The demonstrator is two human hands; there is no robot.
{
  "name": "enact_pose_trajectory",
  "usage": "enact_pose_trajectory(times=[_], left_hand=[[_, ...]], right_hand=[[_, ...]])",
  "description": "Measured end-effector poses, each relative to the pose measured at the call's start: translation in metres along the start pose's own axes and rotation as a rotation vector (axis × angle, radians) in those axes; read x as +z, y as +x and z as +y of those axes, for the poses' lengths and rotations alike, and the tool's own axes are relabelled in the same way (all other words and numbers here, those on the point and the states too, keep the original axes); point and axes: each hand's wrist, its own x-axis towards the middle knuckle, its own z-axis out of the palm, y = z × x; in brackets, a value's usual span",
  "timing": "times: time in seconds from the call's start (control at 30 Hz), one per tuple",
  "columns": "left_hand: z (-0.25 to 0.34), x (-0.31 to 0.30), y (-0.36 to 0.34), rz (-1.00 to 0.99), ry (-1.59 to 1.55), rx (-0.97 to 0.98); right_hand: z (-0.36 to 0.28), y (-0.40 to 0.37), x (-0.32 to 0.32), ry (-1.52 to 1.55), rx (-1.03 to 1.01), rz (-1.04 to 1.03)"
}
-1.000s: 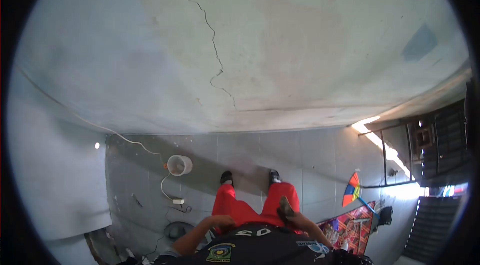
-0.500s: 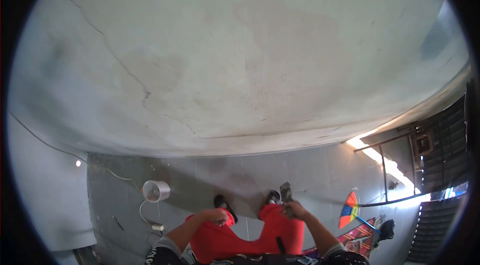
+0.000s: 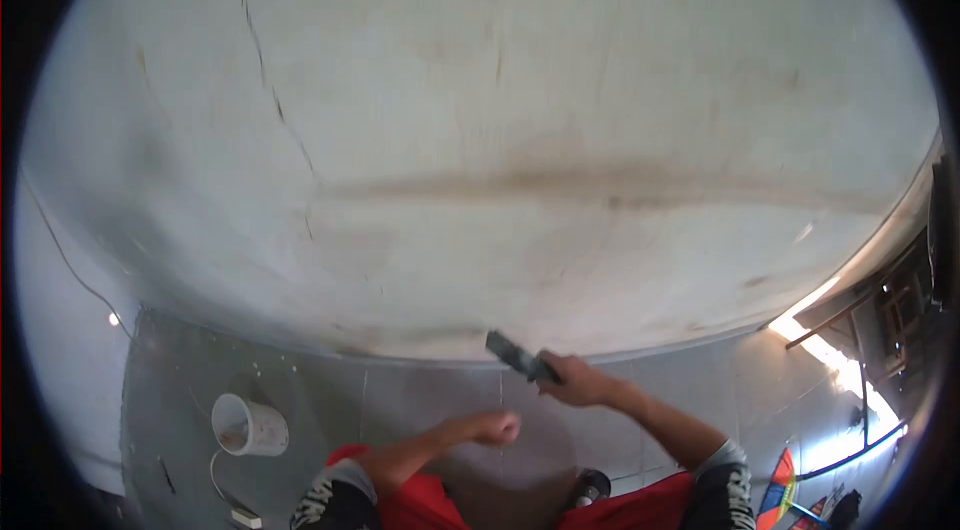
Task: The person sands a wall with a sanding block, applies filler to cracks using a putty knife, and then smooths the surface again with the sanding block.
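Observation:
My right hand (image 3: 572, 380) is closed round the handle end of a flat grey-green tool (image 3: 513, 352) with a broad end, like a scraper or a flat brush. Its broad end points up and left and overlaps the foot of the stained wall (image 3: 480, 260) in this view. Lower and to the left, my left hand (image 3: 495, 427) is held over the floor with its fingers curled closed; nothing sticks out of it. Long dark cracks run down the wall's left side, and a brown stain stretches across its middle.
On the floor at the left stands a white bucket (image 3: 250, 427). A cable (image 3: 65, 255) hangs along the left wall, and a small white box (image 3: 245, 518) lies below the bucket. At the right are a metal frame (image 3: 862, 380) and a colourful fan-shaped object (image 3: 776, 490).
My right hand has lifted the flat tool up and left, close to the wall. My left hand has moved right, still curled. The view has shifted, showing more of the wall.

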Motion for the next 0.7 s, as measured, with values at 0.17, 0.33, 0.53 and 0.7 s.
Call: enact_pose_trajectory(times=[0.17,0.33,0.53,0.7], left_hand=[[0.026,-0.063,0.031,0.204,-0.253,0.137],[0.073,-0.084,-0.016,0.222,-0.167,0.063],[0.075,-0.070,-0.019,0.064,0.262,-0.180],[0.104,-0.038,0.012,-0.073,0.400,-0.076]], right_hand=[[-0.019,0.023,-0.014,0.096,0.164,-0.042],[-0.043,0.021,-0.025,0.002,0.039,-0.095],[-0.083,-0.015,-0.064,-0.263,-0.607,0.571],[-0.120,-0.044,-0.132,-1.250,-0.477,1.198]])
